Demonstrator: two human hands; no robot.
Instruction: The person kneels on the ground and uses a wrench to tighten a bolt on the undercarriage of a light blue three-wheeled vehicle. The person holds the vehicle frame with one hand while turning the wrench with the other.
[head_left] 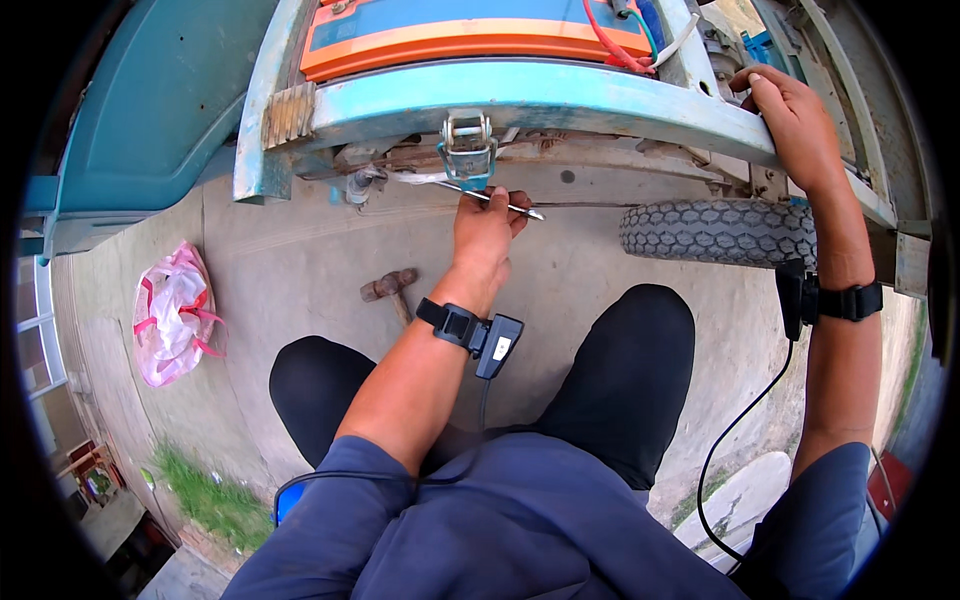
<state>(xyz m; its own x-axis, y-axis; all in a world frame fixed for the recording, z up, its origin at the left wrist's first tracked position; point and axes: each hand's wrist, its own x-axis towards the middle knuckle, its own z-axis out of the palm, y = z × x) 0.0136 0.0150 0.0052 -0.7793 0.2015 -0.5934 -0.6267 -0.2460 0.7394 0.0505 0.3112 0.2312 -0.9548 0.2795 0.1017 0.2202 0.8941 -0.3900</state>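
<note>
My left hand [487, 230] is closed on a slim silver metal tool [530, 213], just below a latch bracket [467, 150] on the pale blue steel frame [390, 100]. A rusty rod and a whitish strip run behind the bracket toward a metal fitting [365, 182]; their far details are too small to tell. My right hand [800, 125] rests on the frame at the upper right, its fingers curled over the rail. On the concrete below lies a hammer [390, 285] with a rusty head.
An orange-and-blue box [470, 30] with wires sits in the frame. A tyre [715, 230] is under the right side. A teal body panel [130, 120] stands at the left. A pink-and-white bag [172, 320] lies on the concrete [260, 250]. My knees are below.
</note>
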